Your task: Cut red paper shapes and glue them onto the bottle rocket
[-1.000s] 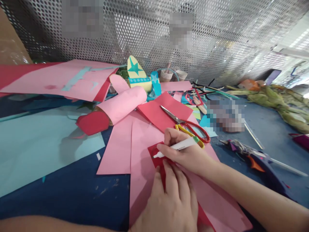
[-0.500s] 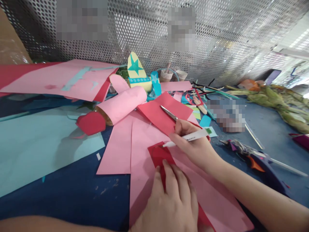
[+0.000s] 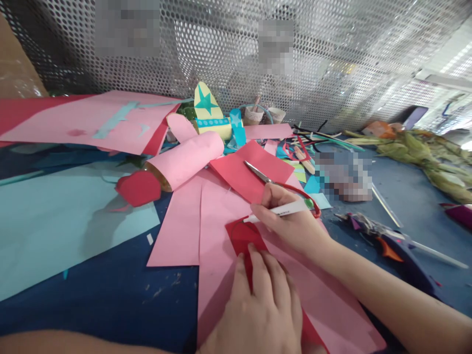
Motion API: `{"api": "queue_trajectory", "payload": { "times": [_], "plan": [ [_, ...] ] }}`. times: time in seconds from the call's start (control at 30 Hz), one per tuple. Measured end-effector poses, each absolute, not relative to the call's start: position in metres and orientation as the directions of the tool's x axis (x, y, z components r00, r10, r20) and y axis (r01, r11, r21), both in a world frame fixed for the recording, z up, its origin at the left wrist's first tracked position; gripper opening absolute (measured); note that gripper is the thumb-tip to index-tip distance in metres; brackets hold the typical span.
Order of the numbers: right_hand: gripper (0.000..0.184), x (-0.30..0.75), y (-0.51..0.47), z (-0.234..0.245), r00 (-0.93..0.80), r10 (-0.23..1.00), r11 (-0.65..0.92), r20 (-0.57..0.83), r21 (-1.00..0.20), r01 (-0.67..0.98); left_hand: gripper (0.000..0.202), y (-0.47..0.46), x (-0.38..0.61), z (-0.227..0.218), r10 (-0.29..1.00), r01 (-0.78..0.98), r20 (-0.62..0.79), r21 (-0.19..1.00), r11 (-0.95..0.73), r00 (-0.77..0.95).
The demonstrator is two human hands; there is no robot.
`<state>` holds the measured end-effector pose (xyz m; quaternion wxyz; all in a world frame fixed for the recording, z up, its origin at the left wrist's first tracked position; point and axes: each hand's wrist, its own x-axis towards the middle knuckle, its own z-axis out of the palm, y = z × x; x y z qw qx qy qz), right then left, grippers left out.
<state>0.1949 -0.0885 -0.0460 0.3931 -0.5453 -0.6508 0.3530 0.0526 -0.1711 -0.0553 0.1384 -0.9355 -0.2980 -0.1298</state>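
Note:
My right hand pinches a white marker with a green end, its tip at the top end of a red paper strip. A thin dark curved line shows on the strip near the tip. My left hand lies flat over the strip's lower part, fingers stretched out, pressing it on pink paper sheets. Just beyond my right hand, red-handled scissors rest on a red sheet; the hand partly covers them.
A pink paper-wrapped tube lies left of the scissors, beside a rounded red cutout. Behind it stands a yellow paper shape with a teal star. A glue gun lies at right, dried husks farther back.
My right hand and the marker have shifted slightly left, and the curved line on the red strip is longer. My left hand has stayed in place.

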Motion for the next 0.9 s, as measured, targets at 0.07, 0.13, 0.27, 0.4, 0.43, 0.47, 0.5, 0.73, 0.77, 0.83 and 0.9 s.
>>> {"api": "queue_trajectory", "payload": {
  "times": [0.07, 0.13, 0.27, 0.4, 0.43, 0.47, 0.5, 0.73, 0.77, 0.83, 0.9],
  "plan": [
    [0.024, 0.1949, -0.0881, -0.0456, -0.1, 0.987, 0.158, 0.126, -0.874, 0.46, 0.054, -0.1712, 0.0528, -0.0554, 0.528, 0.598, 0.32, -0.184, -0.78, 0.787],
    [0.024, 0.1945, -0.088, -0.0449, -0.106, 0.987, 0.155, 0.118, -0.862, 0.482, 0.054, -0.1718, 0.0532, -0.0556, 0.543, 0.61, 0.312, -0.181, -0.771, 0.779],
    [0.023, 0.1943, -0.0883, -0.044, -0.107, 0.988, 0.152, 0.114, -0.85, 0.504, 0.052, -0.1729, 0.0538, -0.0556, 0.543, 0.606, 0.306, -0.17, -0.777, 0.782],
    [0.022, 0.1972, -0.0879, -0.0445, -0.102, 0.989, 0.147, 0.11, -0.85, 0.506, 0.05, -0.1716, 0.0532, -0.0556, 0.536, 0.603, 0.313, -0.179, -0.778, 0.784],
    [0.022, 0.1979, -0.0877, -0.0446, -0.098, 0.989, 0.145, 0.11, -0.852, 0.502, 0.05, -0.171, 0.053, -0.0559, 0.527, 0.598, 0.323, -0.184, -0.78, 0.786],
    [0.021, 0.1984, -0.0876, -0.0445, -0.099, 0.989, 0.144, 0.109, -0.856, 0.496, 0.05, -0.1705, 0.0529, -0.0563, 0.517, 0.592, 0.333, -0.188, -0.784, 0.789],
    [0.021, 0.1988, -0.0874, -0.0443, -0.1, 0.989, 0.143, 0.107, -0.862, 0.487, 0.05, -0.1701, 0.0528, -0.0567, 0.506, 0.585, 0.342, -0.189, -0.789, 0.792],
    [0.022, 0.2001, -0.0862, -0.0399, -0.117, 0.99, 0.118, 0.074, -0.892, 0.437, 0.052, -0.1722, 0.0531, -0.0564, 0.545, 0.606, 0.303, -0.162, -0.779, 0.781],
    [0.022, 0.2005, -0.0863, -0.0393, -0.118, 0.991, 0.114, 0.069, -0.893, 0.436, 0.052, -0.1725, 0.0532, -0.056, 0.545, 0.605, 0.3, -0.163, -0.779, 0.783],
    [0.024, 0.2013, -0.0867, -0.0382, -0.119, 0.991, 0.102, 0.056, -0.895, 0.435, 0.051, -0.1725, 0.0531, -0.0551, 0.544, 0.604, 0.299, -0.167, -0.779, 0.784],
    [0.027, 0.2018, -0.0869, -0.0373, -0.12, 0.992, 0.095, 0.047, -0.895, 0.435, 0.052, -0.1721, 0.0531, -0.0541, 0.542, 0.606, 0.308, -0.173, -0.777, 0.782]
  ]
}}
